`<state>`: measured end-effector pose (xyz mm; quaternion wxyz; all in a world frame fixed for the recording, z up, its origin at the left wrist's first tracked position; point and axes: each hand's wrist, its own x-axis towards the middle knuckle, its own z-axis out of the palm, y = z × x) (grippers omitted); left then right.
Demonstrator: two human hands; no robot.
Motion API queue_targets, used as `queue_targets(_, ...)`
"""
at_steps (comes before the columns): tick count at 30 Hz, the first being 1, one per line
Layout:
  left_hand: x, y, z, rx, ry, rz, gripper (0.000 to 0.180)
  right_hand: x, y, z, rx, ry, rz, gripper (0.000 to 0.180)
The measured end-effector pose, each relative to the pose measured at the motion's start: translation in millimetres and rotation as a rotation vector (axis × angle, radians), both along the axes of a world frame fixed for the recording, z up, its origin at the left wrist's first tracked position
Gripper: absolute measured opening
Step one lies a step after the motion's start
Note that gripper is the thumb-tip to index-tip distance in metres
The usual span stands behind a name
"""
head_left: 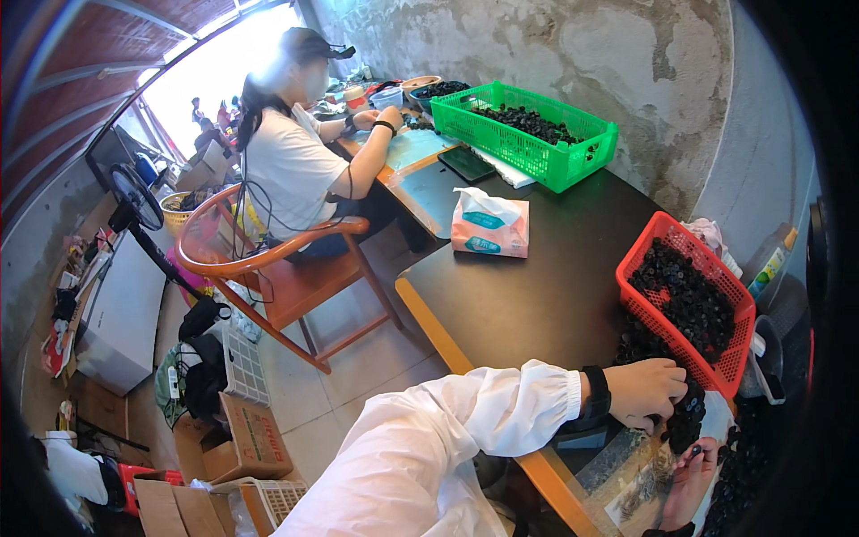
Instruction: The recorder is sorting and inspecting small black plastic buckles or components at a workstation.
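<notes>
My left hand, with a white sleeve and a black wristband, reaches over the table's right end. Its fingers curl down at a heap of small black round pieces beside the red basket. What lies between those fingertips is hidden. Close by, my right hand is turned up at the lower right, a small black piece pinched at its fingertips. Under both hands is a clear sheet on the table. The red plastic basket, full of similar black pieces, stands just beyond my left hand.
On the dark table are a tissue pack, a phone and a green basket of black pieces. A co-worker sits at the far left in a wooden chair. Cardboard boxes and a fan stand leftward.
</notes>
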<state>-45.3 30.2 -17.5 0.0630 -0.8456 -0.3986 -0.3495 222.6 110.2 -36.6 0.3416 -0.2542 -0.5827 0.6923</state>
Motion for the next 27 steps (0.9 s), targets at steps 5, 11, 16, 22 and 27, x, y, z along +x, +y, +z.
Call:
queue_targets(5,9.4,4.6,-1.8,-0.067,-0.140,-0.060,0.025,-4.8,-3.7,6.4,-0.005,-0.026,0.034,0.025)
queue_targets(11,27.3,0.8,-4.7,-0.090,-0.491,-0.133,0.022,-12.0,-13.5,17.1,0.009,-0.021,0.051,0.025)
queue_targets(16,32.2,-3.1,1.7,-0.179,-0.625,-0.140,0.022,-9.8,-15.7,19.7,-0.001,-0.032,0.075,0.030)
queue_targets(22,28.8,-12.5,12.8,-0.298,-0.680,-0.119,0.025,-20.6,-28.3,27.0,0.055,-0.046,0.021,0.030)
queue_targets(27,25.0,-19.4,23.5,-0.355,-0.669,-0.068,0.031,-29.1,-33.0,37.7,0.060,0.044,0.112,0.019)
